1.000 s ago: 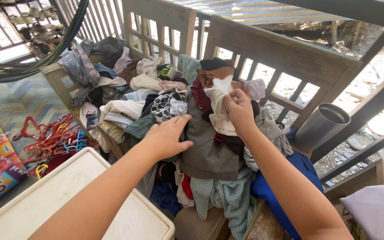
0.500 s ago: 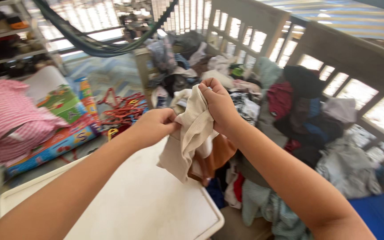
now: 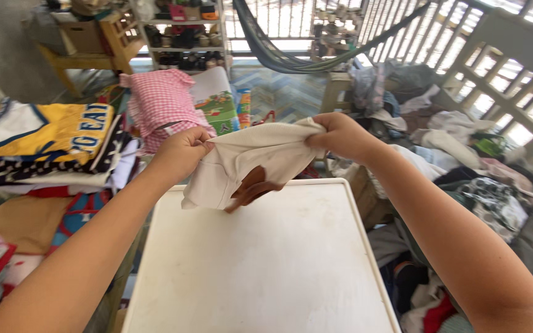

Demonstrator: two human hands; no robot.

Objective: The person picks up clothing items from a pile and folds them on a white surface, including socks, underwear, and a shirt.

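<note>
cream ribbed cloth garment with brown lining (image 3: 248,163) | stretched between left hand (image 3: 183,151) and right hand (image 3: 340,135), both clamped on its edge | above white plastic counter (image 3: 266,265)

A table (image 3: 266,271) lies below the garment (image 3: 248,163), folded clothes (image 3: 44,142) left, a clothes heap (image 3: 464,160) right.

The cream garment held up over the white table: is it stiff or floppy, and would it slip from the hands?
The cream garment is probably floppy: it sags between the left hand and the right hand, with a brown part drooping below. It seems light, since pinches at two corners carry it. It is unlikely to slip, as the cloth bunches in both grips above the white table.
</note>
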